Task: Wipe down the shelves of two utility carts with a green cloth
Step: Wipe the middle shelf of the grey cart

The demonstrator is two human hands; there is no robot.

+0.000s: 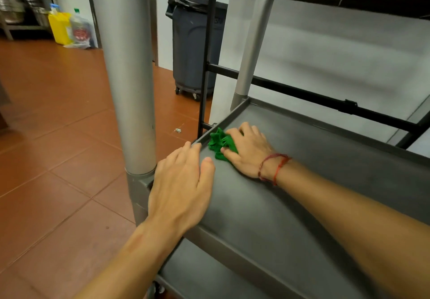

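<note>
A matt, dark grey plastic shelf [314, 182] at centre right meets a brushed-metal post [130, 77] with a dull sheen. The crumpled green cloth [220, 143] looks soft and nubbly. At left, reddish floor tiles [58, 124] appear smooth and satin.

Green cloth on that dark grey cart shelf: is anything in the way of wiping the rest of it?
Nothing visible lies on the dark grey plastic cart shelf beyond the crumpled green cloth, which the right hand grips by the left rim. Only the left hand, resting flat on the near-left edge, sits close beside it.
</note>
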